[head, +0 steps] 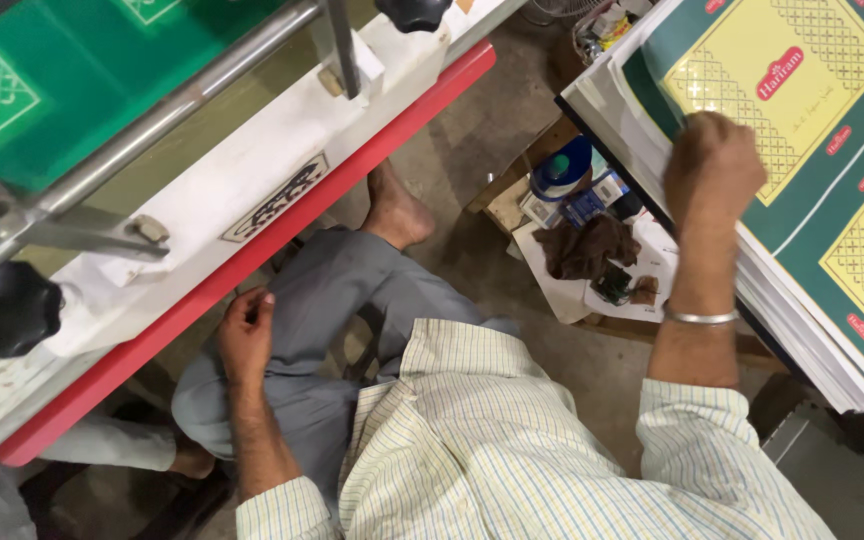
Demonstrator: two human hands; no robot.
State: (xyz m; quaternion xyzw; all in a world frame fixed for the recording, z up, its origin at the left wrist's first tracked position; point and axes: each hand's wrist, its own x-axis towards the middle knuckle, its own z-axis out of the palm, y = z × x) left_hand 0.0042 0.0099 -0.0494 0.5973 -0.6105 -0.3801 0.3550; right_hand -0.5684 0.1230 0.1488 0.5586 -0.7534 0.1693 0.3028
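Note:
My right hand (712, 165) is closed in a fist on the left edge of a tall stack of printed sheets (832, 120), green with yellow patterned panels, at the right. It seems to pinch the top sheet's edge, though the grip itself is hidden. A metal bangle (700, 317) circles that wrist. My left hand (245, 335) rests on my grey-trousered knee, fingers curled, holding nothing, just below the red edge of the machine table (252, 250).
A white machine bed with a metal bar (182, 100), black knobs (2, 310) and a green printed sheet (72, 70) fills the upper left. On the floor lie a brown rag (587, 248), a blue-capped container (560, 172) and small boxes. My bare foot (397, 210) rests on the concrete.

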